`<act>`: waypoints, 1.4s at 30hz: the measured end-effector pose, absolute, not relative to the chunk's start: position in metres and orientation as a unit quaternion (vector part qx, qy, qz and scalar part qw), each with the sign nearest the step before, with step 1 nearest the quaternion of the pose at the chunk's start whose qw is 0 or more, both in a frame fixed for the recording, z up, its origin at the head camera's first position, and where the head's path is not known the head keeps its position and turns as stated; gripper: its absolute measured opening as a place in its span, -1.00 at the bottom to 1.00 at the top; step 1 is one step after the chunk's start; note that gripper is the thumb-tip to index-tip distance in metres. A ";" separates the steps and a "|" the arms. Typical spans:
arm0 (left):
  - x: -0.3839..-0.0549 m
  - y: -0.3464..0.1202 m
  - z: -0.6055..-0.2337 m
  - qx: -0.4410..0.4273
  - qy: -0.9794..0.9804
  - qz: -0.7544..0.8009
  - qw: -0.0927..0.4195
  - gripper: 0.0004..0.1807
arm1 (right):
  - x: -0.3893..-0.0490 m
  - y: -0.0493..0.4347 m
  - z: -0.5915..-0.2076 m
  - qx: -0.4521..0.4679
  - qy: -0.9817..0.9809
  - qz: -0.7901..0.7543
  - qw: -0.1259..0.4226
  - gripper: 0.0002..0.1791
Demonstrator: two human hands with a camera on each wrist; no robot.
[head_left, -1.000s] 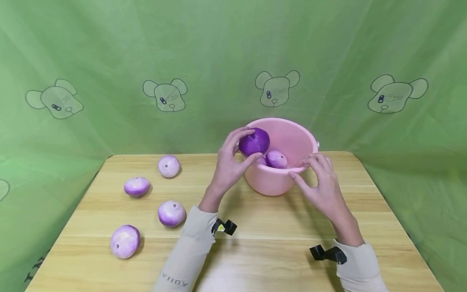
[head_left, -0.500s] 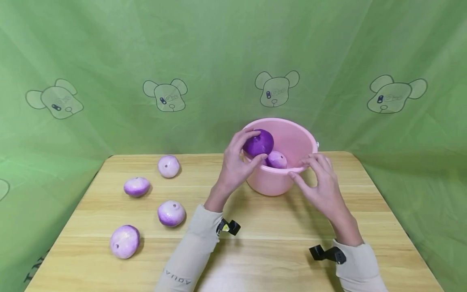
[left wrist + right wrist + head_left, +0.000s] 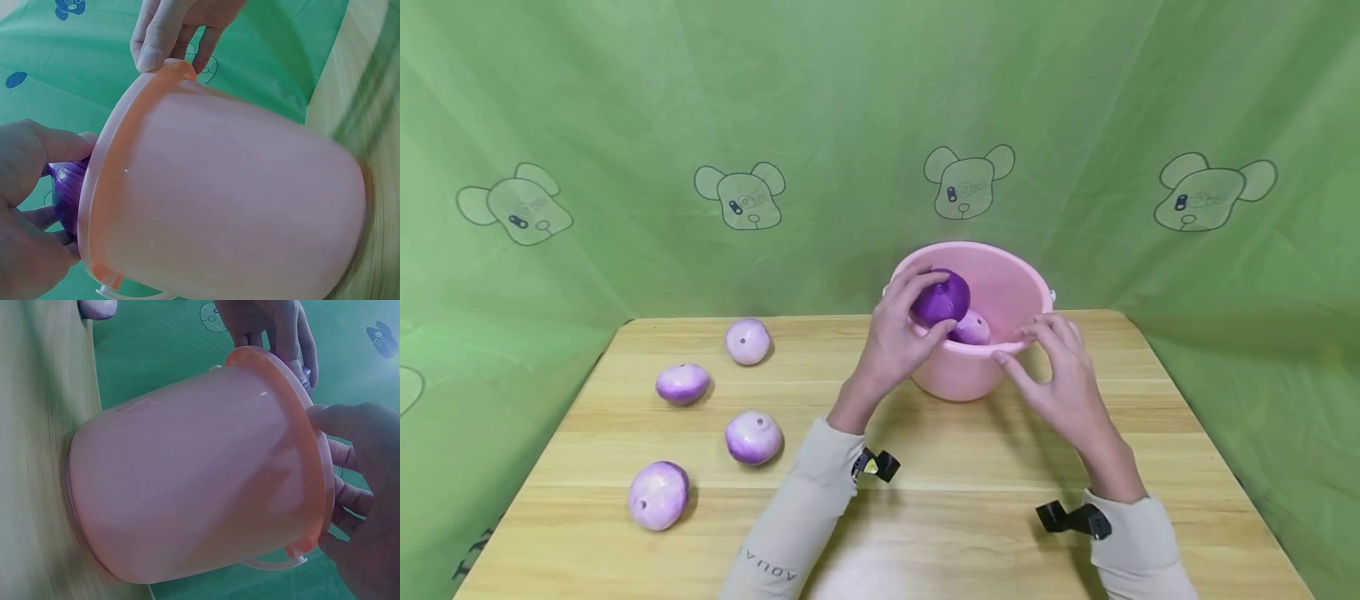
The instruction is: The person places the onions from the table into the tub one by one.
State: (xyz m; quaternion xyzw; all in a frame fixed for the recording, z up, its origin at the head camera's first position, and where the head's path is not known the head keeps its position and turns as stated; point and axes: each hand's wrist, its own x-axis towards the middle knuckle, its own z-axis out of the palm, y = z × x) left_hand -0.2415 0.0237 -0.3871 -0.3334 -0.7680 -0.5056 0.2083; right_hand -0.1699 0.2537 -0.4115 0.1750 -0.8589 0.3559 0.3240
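Note:
In the head view my left hand (image 3: pixel 891 337) holds a dark purple onion (image 3: pixel 945 298) between thumb and fingers, at the mouth of a pink bucket (image 3: pixel 962 379). The left wrist view shows this purple onion (image 3: pixel 69 190) right at the rim, partly hidden by the bucket wall (image 3: pixel 225 187). A paler purple-white onion (image 3: pixel 974 327) lies inside the bucket, partly covered by the held one. My right hand (image 3: pixel 1063 379) pinches the bucket's near right rim, thumb outside and fingers over the inner side. The bucket stands upright on the table.
Several pale purple-white onions lie on the left of the wooden table (image 3: pixel 925 533), among them one at the front (image 3: pixel 658 496) and one farther back (image 3: pixel 748 342). A green curtain (image 3: pixel 850 100) with bear-head drawings hangs behind the table and at its sides.
My left hand has moved right and slightly down with the dark purple onion, farther over the bucket's opening. The right hand keeps its hold on the rim.

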 end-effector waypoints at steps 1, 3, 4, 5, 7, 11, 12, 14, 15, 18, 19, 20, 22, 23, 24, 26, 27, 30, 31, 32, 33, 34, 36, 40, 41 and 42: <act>-0.241 0.024 -0.387 -0.334 -0.770 -0.502 0.209 -0.35 | -0.170 0.254 -0.412 0.175 -0.859 0.356 0.324 -0.66; -0.241 0.025 -0.387 -0.336 -0.772 -0.498 0.209 -0.35 | -0.170 0.254 -0.412 0.174 -0.859 0.355 0.325 -0.66; -0.241 0.025 -0.387 -0.336 -0.773 -0.496 0.209 -0.34 | -0.170 0.254 -0.412 0.174 -0.859 0.355 0.324 -0.65; -0.241 0.025 -0.387 -0.336 -0.774 -0.494 0.209 -0.34 | -0.170 0.254 -0.412 0.174 -0.859 0.355 0.325 -0.65; -0.241 0.026 -0.388 -0.333 -0.776 -0.493 0.208 -0.32 | -0.171 0.254 -0.412 0.174 -0.859 0.355 0.324 -0.65; -0.238 0.025 -0.392 -0.318 -0.778 -0.500 0.210 -0.29 | -0.171 0.254 -0.412 0.174 -0.859 0.356 0.324 -0.65; -0.237 0.024 -0.393 -0.315 -0.776 -0.504 0.213 -0.29 | -0.171 0.254 -0.412 0.174 -0.859 0.356 0.324 -0.65; -0.235 0.022 -0.395 -0.312 -0.770 -0.511 0.221 -0.32 | -0.171 0.254 -0.411 0.174 -0.859 0.357 0.324 -0.65; -0.235 0.021 -0.396 -0.313 -0.766 -0.513 0.227 -0.34 | -0.171 0.254 -0.411 0.173 -0.859 0.357 0.323 -0.65; -0.234 0.019 -0.398 -0.323 -0.754 -0.517 0.244 -0.41 | -0.171 0.255 -0.410 0.172 -0.858 0.360 0.322 -0.66; -0.234 0.019 -0.399 -0.326 -0.752 -0.516 0.248 -0.43 | -0.171 0.255 -0.410 0.172 -0.858 0.361 0.323 -0.66; -0.234 0.019 -0.399 -0.327 -0.751 -0.516 0.250 -0.44 | -0.171 0.255 -0.411 0.171 -0.858 0.361 0.323 -0.66; -0.233 0.019 -0.400 -0.330 -0.748 -0.517 0.253 -0.47 | -0.171 0.255 -0.412 0.172 -0.858 0.361 0.322 -0.66; -0.232 0.018 -0.400 -0.330 -0.748 -0.518 0.254 -0.49 | -0.171 0.255 -0.412 0.172 -0.858 0.361 0.323 -0.65; -0.232 0.018 -0.400 -0.330 -0.746 -0.520 0.254 -0.50 | -0.171 0.255 -0.413 0.173 -0.858 0.361 0.323 -0.66; -0.230 0.016 -0.400 -0.330 -0.740 -0.526 0.257 -0.54 | -0.172 0.255 -0.413 0.174 -0.857 0.361 0.324 -0.65; -0.229 0.015 -0.400 -0.331 -0.736 -0.530 0.259 -0.55 | -0.172 0.255 -0.413 0.175 -0.857 0.360 0.324 -0.66; -0.227 0.012 -0.400 -0.334 -0.726 -0.538 0.268 -0.60 | -0.172 0.255 -0.413 0.175 -0.857 0.360 0.323 -0.66; -0.226 0.011 -0.400 -0.335 -0.723 -0.541 0.270 -0.61 | -0.172 0.255 -0.413 0.175 -0.858 0.360 0.323 -0.66; -0.225 0.009 -0.401 -0.335 -0.721 -0.542 0.272 -0.61 | -0.171 0.255 -0.413 0.174 -0.858 0.360 0.322 -0.66; -0.224 0.008 -0.401 -0.336 -0.720 -0.543 0.272 -0.62 | -0.172 0.255 -0.413 0.174 -0.859 0.360 0.322 -0.66; -0.222 0.006 -0.402 -0.337 -0.718 -0.544 0.272 -0.63 | -0.172 0.255 -0.413 0.173 -0.859 0.360 0.321 -0.66; -0.219 0.001 -0.405 -0.338 -0.719 -0.544 0.270 -0.64 | -0.171 0.254 -0.413 0.171 -0.860 0.360 0.320 -0.66; -0.212 -0.007 -0.409 -0.336 -0.728 -0.537 0.261 -0.64 | -0.171 0.254 -0.414 0.171 -0.861 0.360 0.316 -0.66; -0.210 -0.009 -0.409 -0.335 -0.732 -0.535 0.257 -0.63 | -0.170 0.254 -0.414 0.170 -0.861 0.360 0.317 -0.65; -0.209 -0.010 -0.409 -0.334 -0.735 -0.533 0.253 -0.63 | -0.170 0.255 -0.414 0.170 -0.860 0.361 0.318 -0.65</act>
